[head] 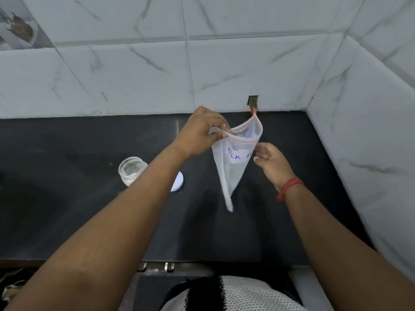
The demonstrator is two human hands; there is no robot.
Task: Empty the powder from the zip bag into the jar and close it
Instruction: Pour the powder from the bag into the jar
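A clear zip bag (233,167) with a red zip line and a white label hangs in the air above the black counter, its mouth spread open at the top. My left hand (202,133) pinches the bag's left top edge. My right hand (270,162) is beside the bag's right side with its fingers apart, at or just off the plastic. The bag looks limp and nearly empty. An open glass jar (131,170) with white powder in it stands on the counter to the left. Its white lid (178,181) lies beside it, partly hidden by my left forearm.
The black counter (67,198) runs to a marble-tiled wall at the back and on the right, forming a corner. A small dark cut-out (253,102) sits in the back wall behind the bag. Metal handles (157,267) show below the counter's front edge.
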